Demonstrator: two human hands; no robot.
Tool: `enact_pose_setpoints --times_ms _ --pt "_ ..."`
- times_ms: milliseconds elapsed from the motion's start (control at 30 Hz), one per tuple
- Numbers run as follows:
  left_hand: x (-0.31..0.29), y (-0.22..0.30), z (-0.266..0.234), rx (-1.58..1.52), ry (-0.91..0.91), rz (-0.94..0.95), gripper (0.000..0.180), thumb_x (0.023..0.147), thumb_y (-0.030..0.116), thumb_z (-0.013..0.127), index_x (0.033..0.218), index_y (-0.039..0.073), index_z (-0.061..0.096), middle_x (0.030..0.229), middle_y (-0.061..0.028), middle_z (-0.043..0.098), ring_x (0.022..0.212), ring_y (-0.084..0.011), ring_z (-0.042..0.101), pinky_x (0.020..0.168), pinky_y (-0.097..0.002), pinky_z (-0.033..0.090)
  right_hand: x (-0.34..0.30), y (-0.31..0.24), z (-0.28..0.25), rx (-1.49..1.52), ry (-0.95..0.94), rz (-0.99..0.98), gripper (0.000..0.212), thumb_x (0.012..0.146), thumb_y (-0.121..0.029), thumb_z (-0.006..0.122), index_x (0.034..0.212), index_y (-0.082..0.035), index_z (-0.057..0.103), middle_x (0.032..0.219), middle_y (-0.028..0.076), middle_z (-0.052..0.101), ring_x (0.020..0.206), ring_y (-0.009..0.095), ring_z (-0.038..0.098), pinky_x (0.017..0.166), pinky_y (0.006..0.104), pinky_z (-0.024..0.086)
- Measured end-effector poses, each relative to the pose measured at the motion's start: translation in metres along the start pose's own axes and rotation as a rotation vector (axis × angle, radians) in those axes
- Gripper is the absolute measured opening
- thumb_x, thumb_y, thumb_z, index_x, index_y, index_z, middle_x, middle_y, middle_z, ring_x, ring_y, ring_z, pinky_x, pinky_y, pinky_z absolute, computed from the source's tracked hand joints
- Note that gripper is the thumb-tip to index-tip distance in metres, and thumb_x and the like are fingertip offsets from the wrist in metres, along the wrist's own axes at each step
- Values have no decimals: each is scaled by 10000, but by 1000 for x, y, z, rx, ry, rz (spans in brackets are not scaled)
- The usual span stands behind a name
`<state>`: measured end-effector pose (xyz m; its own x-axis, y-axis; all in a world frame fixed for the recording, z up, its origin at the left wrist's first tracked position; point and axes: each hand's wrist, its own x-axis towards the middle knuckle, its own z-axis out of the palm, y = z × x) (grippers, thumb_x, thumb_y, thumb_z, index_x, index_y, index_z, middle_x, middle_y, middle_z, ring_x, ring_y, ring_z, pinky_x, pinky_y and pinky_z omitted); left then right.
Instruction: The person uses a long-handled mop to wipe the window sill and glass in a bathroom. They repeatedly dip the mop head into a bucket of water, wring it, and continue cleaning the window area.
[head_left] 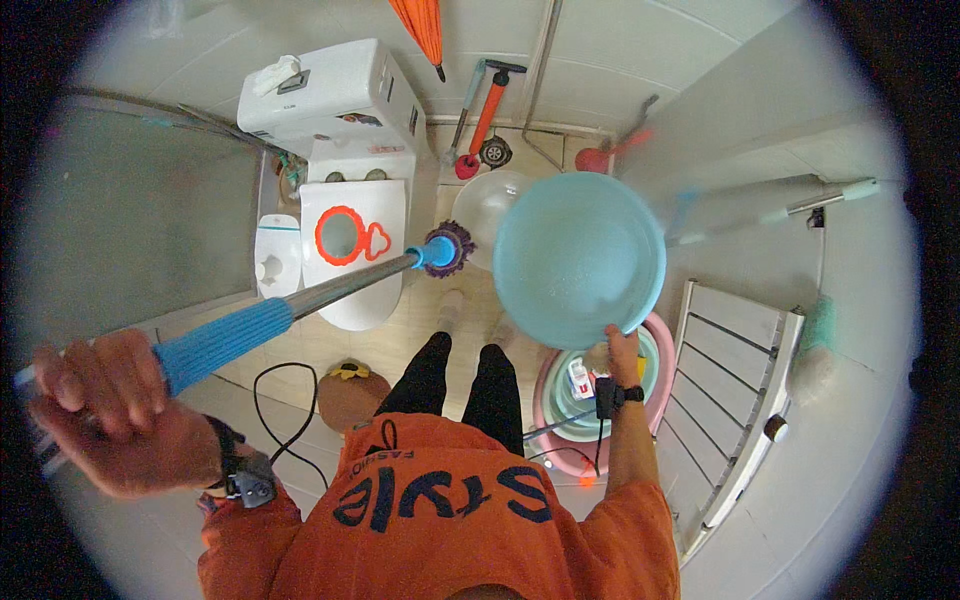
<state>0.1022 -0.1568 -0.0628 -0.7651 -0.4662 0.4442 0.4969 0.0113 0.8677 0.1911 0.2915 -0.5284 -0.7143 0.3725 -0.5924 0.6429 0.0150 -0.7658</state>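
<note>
My left hand [110, 410] is closed around the upper end of a mop [350, 285] with a blue ribbed grip and a metal pole. Its purple head [447, 250] is beside the toilet, just left of a translucent white basin [487, 205]. My right hand [622, 357] grips the near rim of a light blue round basin [580, 255], held up with its broad face toward me. That basin partly covers the white one. Beneath my right hand and wrist, a pink basin [655, 345] holds smaller green basins and a small white and red item.
The white toilet [365, 305] stands left, its closed lid carrying an orange-framed mirror [340, 236]. An orange hand pump [488, 112] leans at the far wall. A white slatted rack [725, 370] stands right. A black cable [290, 415] loops beside a brown round stool [350, 395].
</note>
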Motion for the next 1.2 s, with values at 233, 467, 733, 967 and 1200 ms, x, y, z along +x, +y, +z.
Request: enact_pose_setpoints --times_ms 233,467,733,967,1200 --pt "-28 -76 -2 -19 -147 -243 279 1022 288 425 851 80 502 597 27 361 504 -87 333 496 -269 305 14 -25 -15 -331 210 -190 429 806 -113 612 1200 44 546 1095 217 655 1018 335 633 889 393 477" --pt "-83 -251 -38 66 -69 -558 193 965 218 577 886 45 608 827 -77 619 717 -131 540 714 -286 449 11 -88 39 -651 317 -494 833 763 -90 650 1494 -191 261 1052 239 661 912 415 646 774 480 505" --pt "-126 -319 -97 190 67 -852 170 898 203 680 943 40 669 999 -97 686 1011 -164 612 948 -323 441 14 -137 75 -813 348 -599 942 761 -43 666 1526 -289 174 1023 217 636 839 403 629 709 484 495" --pt "-122 -313 -99 472 -2 -912 208 896 192 657 928 -12 680 953 -94 695 952 -169 630 903 -309 466 1 -175 87 -780 302 -745 900 718 13 659 1503 -224 286 1175 202 613 987 396 614 815 449 504" --pt "-117 -328 -102 544 -122 -804 199 882 186 659 918 -10 670 872 -54 669 854 -126 596 824 -279 466 -21 -202 85 -754 335 -1013 743 747 -6 598 1438 -209 416 1214 171 611 988 353 635 798 407 530"
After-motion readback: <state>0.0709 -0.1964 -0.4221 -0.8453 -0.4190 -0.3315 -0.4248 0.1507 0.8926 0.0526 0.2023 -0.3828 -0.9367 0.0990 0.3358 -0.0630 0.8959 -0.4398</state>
